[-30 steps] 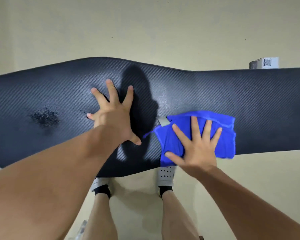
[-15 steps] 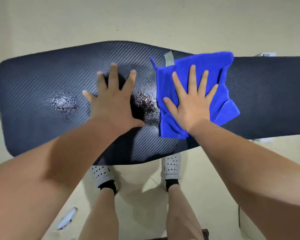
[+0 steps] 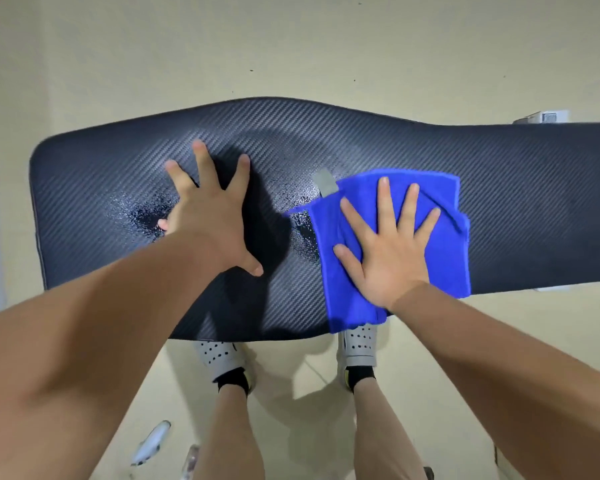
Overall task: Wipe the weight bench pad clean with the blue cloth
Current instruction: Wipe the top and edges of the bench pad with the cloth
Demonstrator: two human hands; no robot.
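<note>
Blue cloth [image 3: 444,258] has come back from the far edge of the bench pad [image 3: 534,202] to its near edge, lower corner overhanging. Right hand [image 3: 388,251] lies flat on it, fingers straight and spread. Left hand [image 3: 212,220] still splayed, pressing the pad. Wet patch [image 3: 305,230] shows between the hands.

Home gym: weight bench pad [image 3: 361,147], bare floor [image 3: 291,46].

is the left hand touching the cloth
Apart. The head view shows bare pad between the left hand and the cloth, which lies under the right hand.
</note>
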